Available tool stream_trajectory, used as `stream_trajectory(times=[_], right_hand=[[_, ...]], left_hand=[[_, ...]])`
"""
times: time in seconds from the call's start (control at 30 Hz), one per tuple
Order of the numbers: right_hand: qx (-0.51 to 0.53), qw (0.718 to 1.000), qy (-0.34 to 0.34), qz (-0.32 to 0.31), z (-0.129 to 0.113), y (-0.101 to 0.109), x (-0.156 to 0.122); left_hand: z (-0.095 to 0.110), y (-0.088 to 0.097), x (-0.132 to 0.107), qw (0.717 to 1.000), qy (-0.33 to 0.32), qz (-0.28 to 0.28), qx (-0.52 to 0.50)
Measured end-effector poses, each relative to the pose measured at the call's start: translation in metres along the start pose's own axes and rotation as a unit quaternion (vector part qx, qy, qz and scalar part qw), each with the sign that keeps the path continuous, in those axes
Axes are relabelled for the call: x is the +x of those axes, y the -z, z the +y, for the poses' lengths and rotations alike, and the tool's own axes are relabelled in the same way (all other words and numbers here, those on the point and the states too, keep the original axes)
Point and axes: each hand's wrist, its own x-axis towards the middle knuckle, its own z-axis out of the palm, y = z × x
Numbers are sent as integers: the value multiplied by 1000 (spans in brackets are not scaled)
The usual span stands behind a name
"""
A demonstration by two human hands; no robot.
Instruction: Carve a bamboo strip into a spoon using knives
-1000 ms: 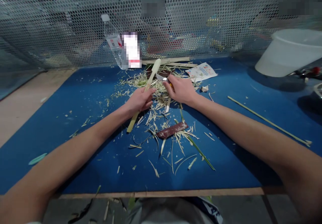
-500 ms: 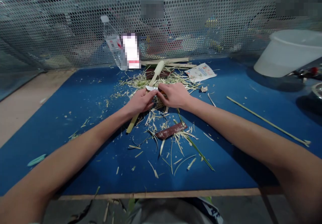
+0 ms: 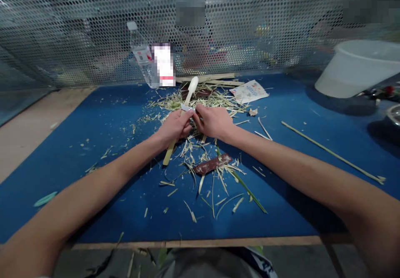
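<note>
My left hand [image 3: 175,127] is closed around the shaft of a pale bamboo spoon [image 3: 193,86]. Its rounded head points away from me, and the flat handle end sticks out below the hand, toward me. In my right hand [image 3: 215,121] is a small knife [image 3: 187,108], its short bright blade lying across the shaft. The knife's handle is mostly hidden by my fingers. My left thumb touches or nearly touches the blade. Thin shavings [image 3: 200,103] lie beneath and beyond both hands. Nearer to me, a reddish-brown strip [image 3: 212,164] rests among more shavings.
On the blue tabletop [image 3: 118,203], a long thin stalk [image 3: 331,151] lies at right and a printed packet [image 3: 249,91] behind my right hand. A plastic bottle [image 3: 142,57] and a blurred phone [image 3: 164,65] lean on the perforated metal screen [image 3: 93,32]. A white bucket [image 3: 353,69] stands at right.
The spoon has turned slightly, its head shifting left and its handle end right. My right hand has moved a little, and a fresh shaving lies beside its wrist.
</note>
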Motion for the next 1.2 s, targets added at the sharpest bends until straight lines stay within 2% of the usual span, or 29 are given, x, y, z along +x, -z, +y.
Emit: stream_trajectory(times=[0.1,0.3,0.4,0.6,0.87,1.2], right_hand=[[5,1000,3,-1,3,2,1],[-2,994,98,-49,21,13,6],[-3,992,116,-49,25,16,8],[23,997,74,-30,16,10,5],[6,1000,7,6,-2,4,0],[-4,1000,-11,7,-5,6,0]], left_hand=[[1,-1,-1,1000,-2,0,5],[1,4,-5,996,-1,-55,64],[-1,6,-5,995,0,-69,69],[-6,6,-1,998,-18,-45,34],[-2,4,-2,999,0,-29,-35],[-1,5,2,997,28,-22,-66]])
